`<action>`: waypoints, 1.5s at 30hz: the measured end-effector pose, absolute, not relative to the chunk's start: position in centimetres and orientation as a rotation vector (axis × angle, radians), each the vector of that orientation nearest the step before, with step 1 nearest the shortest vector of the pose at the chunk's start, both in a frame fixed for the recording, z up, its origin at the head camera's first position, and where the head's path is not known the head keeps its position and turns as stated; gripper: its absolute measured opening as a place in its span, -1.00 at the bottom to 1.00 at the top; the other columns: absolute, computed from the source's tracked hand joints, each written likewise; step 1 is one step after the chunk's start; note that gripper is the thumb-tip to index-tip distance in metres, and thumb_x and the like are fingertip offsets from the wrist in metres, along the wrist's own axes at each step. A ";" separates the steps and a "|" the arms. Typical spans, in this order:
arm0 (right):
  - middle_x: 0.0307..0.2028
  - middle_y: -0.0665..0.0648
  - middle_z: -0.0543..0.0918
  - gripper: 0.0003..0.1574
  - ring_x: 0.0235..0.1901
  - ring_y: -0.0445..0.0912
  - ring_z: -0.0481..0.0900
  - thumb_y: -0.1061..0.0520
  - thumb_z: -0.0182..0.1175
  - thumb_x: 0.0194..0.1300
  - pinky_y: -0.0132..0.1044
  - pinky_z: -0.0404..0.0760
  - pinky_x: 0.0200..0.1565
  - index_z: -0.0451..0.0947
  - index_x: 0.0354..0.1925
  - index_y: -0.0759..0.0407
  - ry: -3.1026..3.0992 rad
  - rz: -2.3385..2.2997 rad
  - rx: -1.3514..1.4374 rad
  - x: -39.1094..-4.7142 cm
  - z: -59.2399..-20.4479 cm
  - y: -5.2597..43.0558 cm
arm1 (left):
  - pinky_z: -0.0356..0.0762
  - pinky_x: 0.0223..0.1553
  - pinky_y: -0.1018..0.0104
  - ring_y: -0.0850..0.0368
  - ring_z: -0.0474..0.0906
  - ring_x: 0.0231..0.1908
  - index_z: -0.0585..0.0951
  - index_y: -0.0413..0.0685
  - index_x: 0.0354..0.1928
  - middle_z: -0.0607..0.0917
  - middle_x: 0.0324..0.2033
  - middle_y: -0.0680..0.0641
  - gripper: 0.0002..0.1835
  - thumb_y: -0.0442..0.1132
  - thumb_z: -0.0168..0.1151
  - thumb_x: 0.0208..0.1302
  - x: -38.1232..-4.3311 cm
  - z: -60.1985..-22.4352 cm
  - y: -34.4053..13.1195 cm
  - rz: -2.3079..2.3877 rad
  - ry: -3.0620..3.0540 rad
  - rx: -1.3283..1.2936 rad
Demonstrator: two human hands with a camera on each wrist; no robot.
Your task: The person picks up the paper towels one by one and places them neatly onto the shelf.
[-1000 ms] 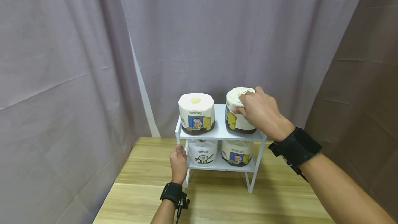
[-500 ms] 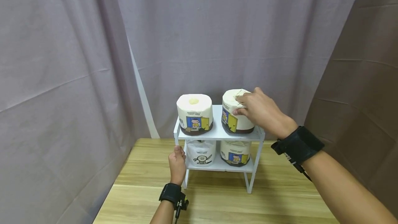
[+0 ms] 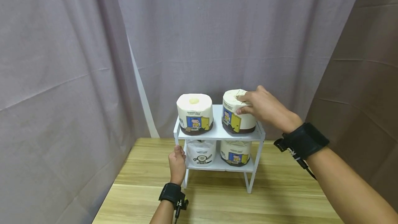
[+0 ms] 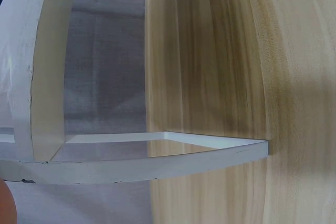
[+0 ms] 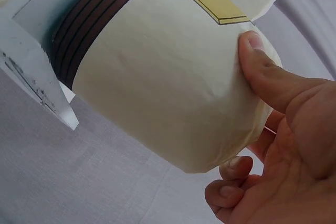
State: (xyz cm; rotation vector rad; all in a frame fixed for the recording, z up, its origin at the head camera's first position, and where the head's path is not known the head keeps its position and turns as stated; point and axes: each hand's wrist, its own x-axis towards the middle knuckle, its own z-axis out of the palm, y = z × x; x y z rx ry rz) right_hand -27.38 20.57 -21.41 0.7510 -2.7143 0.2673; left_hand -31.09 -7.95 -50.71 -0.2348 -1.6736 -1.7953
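Observation:
My right hand [image 3: 264,106] pinches a wrapped toilet paper roll [image 3: 245,123] on the upper right of a small white shelf [image 3: 217,132]. In the right wrist view, the thumb [image 5: 257,59] presses the side of the wrapper, while several fingers reach over the top end. This roll's dark-banded base is by the shelf's edge, its printed picture turned leftward. My left hand [image 3: 177,163] grips the shelf's left front upright just below the top board. Only a sliver of that hand shows in the left wrist view, beside the white frame [image 4: 131,169].
Another wrapped roll [image 3: 195,108] stands on the upper left of the shelf. A white-wrapped roll [image 3: 201,155] and a cream-wrapped roll [image 3: 236,155] stand on the lower board. The shelf is on a wooden table [image 3: 149,182], with grey curtains [image 3: 199,37] behind.
The right-hand roll has turned, so more of its printed picture faces forward. My right hand has shifted slightly right relative to the shelf. My left hand keeps its grip on the upright.

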 end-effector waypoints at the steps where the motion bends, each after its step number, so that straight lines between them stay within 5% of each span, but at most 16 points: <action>1: -0.03 0.15 0.69 -0.47 -0.27 0.02 0.29 -0.07 0.31 0.21 -0.11 0.23 -0.23 0.64 0.06 0.19 -2.722 0.275 0.748 -27.4 -21.4 20.6 | -0.02 -0.72 0.39 0.31 0.06 -0.76 0.33 -0.21 -0.63 0.18 -0.81 0.17 -0.43 -0.04 -0.24 0.57 -31.1 -50.7 -8.0 -1.796 -1.673 -0.233; 22: 0.11 0.24 0.61 -0.31 -0.18 0.05 0.34 -0.06 0.34 0.19 -0.08 0.20 -0.15 0.53 0.20 0.26 -2.804 0.285 0.783 -28.2 -21.7 21.2 | 0.03 -0.67 0.42 0.34 0.10 -0.73 0.35 -0.30 -0.62 0.21 -0.80 0.22 -0.46 -0.18 -0.25 0.58 -28.5 -48.2 -7.6 -1.833 -1.704 -0.221; 31: 0.18 0.35 0.47 -0.14 0.03 0.14 0.28 -0.29 0.26 0.22 0.03 0.41 -0.05 0.42 0.22 0.31 -2.843 0.436 0.609 -28.2 -22.2 20.7 | 0.00 -0.69 0.41 0.33 0.09 -0.74 0.35 -0.33 -0.61 0.19 -0.81 0.20 -0.46 -0.18 -0.25 0.58 -29.8 -49.9 -7.4 -1.816 -1.725 -0.208; 36: 0.06 0.32 0.57 -0.11 -0.03 0.12 0.35 -0.39 0.14 0.27 -0.02 0.47 -0.14 0.46 0.15 0.34 -2.796 0.386 0.509 -28.3 -22.9 19.5 | 0.01 -0.69 0.40 0.32 0.08 -0.74 0.37 -0.44 -0.57 0.19 -0.81 0.19 -0.43 -0.15 -0.24 0.58 -30.6 -51.3 -7.2 -1.804 -1.726 -0.182; 40: -0.15 0.25 0.64 -0.13 -0.14 0.12 0.38 -0.48 0.05 0.26 -0.05 0.46 -0.27 0.59 -0.08 0.30 -2.797 0.296 0.407 -28.4 -22.8 18.4 | 0.01 -0.69 0.41 0.31 0.08 -0.75 0.39 -0.35 -0.58 0.19 -0.81 0.18 -0.44 -0.12 -0.24 0.58 -30.8 -51.4 -7.2 -1.787 -1.724 -0.175; 45: -0.43 0.17 0.57 -0.11 -0.16 0.19 0.39 -0.57 -0.07 0.25 0.09 0.42 -0.14 0.62 -0.37 0.20 -2.858 0.131 0.269 -28.8 -21.9 17.1 | 0.01 -0.70 0.40 0.32 0.08 -0.75 0.39 -0.32 -0.58 0.20 -0.81 0.18 -0.47 -0.18 -0.27 0.59 -31.0 -51.1 -7.2 -1.780 -1.722 -0.200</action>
